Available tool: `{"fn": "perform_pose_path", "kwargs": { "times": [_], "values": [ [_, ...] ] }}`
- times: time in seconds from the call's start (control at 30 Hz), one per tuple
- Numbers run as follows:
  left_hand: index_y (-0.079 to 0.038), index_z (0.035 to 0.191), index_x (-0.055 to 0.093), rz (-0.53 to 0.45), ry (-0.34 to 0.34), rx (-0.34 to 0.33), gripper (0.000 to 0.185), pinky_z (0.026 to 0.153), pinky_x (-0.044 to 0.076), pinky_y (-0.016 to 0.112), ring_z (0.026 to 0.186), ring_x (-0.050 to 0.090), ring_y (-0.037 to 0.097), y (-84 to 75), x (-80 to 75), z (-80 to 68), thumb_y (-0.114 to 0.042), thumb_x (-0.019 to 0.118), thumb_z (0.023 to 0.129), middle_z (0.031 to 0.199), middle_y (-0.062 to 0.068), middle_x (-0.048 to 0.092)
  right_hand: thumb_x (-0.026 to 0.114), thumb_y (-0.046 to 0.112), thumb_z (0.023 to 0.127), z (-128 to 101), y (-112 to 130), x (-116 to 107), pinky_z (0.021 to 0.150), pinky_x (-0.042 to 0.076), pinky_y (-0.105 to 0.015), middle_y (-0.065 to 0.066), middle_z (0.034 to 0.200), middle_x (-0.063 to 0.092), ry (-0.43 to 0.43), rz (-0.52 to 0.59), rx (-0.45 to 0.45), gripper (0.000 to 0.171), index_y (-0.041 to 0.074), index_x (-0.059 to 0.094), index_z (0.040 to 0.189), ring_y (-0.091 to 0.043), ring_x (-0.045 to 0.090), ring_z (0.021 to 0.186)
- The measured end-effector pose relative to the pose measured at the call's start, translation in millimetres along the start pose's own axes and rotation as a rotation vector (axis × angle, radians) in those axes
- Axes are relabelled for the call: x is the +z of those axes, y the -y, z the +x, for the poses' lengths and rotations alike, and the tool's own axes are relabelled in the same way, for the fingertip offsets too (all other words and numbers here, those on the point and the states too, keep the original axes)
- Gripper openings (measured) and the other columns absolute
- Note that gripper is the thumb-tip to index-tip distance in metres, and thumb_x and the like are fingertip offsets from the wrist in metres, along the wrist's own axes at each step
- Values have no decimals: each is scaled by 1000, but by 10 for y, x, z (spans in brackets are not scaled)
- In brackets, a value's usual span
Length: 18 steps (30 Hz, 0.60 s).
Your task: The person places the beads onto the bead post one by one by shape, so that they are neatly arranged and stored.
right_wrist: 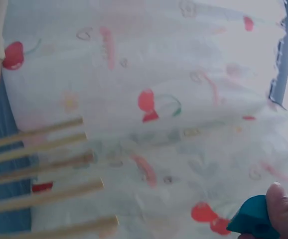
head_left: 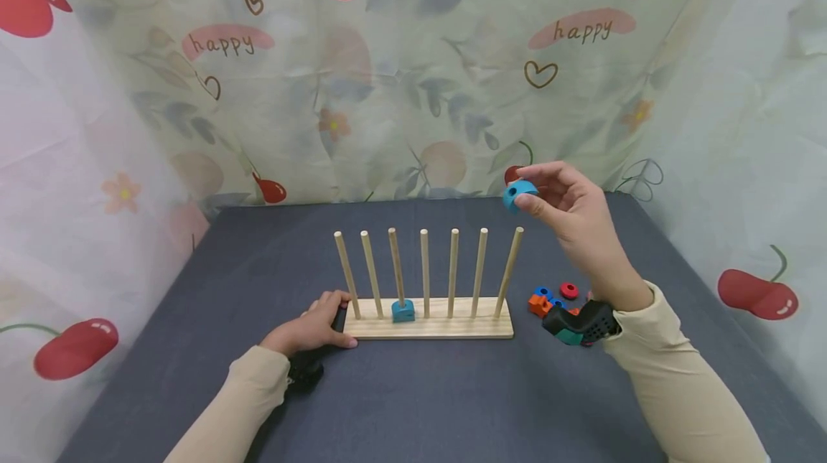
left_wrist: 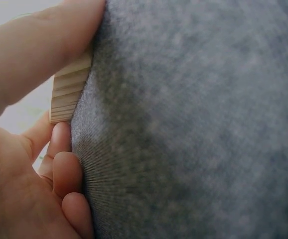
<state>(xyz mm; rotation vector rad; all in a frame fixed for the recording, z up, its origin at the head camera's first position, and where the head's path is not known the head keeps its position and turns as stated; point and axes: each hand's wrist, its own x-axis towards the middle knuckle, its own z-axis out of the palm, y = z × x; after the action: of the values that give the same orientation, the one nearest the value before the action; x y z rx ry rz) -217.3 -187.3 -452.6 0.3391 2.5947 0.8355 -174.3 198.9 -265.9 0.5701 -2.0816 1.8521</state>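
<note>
Cherry-print curtain (head_left: 413, 90) behind; loose red ring (head_left: 568, 290) on grey tabletop (head_left: 420, 391)

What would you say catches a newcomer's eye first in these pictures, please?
Probably the right hand raised above the table, pinching a blue block over the rightmost peg of a wooden peg rack. A second blue piece sits on the third peg, while the left hand rests on the rack's left end.

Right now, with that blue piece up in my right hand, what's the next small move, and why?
Probably lower the right hand so the blue piece lines its hole up over a peg, perhaps the rightmost peg just below it. The left hand already rests against the wooden base, and only one blue block sits on a peg.
</note>
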Motion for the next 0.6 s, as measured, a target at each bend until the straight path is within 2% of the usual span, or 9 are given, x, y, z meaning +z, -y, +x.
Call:
{"fn": "perform_pose_path", "kwargs": {
  "times": [0.17, 0.23, 0.37, 0.47, 0.6],
  "values": [
    [-8, 135, 41, -8, -2, 5, 77, 100, 29, 55, 119, 38, 30, 5, -1, -4, -32, 83, 75, 131, 13, 41, 70, 9, 88, 6, 101, 221, 84, 50, -21, 0, 118, 61, 73, -43, 9, 33, 9, 63, 120, -12, 63, 100],
    [-8, 135, 42, -10, -1, 6, 76, 100, 29, 55, 118, 38, 30, 5, -6, -10, -32, 83, 76, 131, 13, 41, 71, 7, 87, 14, 106, 309, 84, 51, -22, -4, 119, 59, 97, -17, 16, 35, 6, 62, 121, -13, 63, 101],
    [-8, 135, 42, -6, -1, 13, 76, 99, 29, 55, 117, 39, 30, 12, -11, -10, -33, 83, 76, 130, 13, 41, 72, 3, 85, 4, 66, 505, 84, 52, -24, -2, 114, 62, 132, 52, 26, 37, -1, 61, 121, -12, 64, 98],
    [-8, 134, 42, 1, 0, 23, 76, 98, 30, 54, 115, 39, 29, 14, -8, -7, -34, 83, 76, 129, 13, 41, 70, 2, 86, -28, 11, 661, 83, 52, -25, 0, 111, 63, 136, 54, 0, 36, -5, 60, 120, -11, 64, 96],
    [-7, 134, 42, 1, 0, 32, 77, 97, 30, 54, 114, 39, 30, -1, -14, -13, -34, 83, 75, 128, 14, 42, 68, 4, 88, -45, -95, 887, 85, 53, -28, -9, 114, 63, 146, 57, -56, 34, -1, 61, 121, -11, 65, 97]
  ]
}}
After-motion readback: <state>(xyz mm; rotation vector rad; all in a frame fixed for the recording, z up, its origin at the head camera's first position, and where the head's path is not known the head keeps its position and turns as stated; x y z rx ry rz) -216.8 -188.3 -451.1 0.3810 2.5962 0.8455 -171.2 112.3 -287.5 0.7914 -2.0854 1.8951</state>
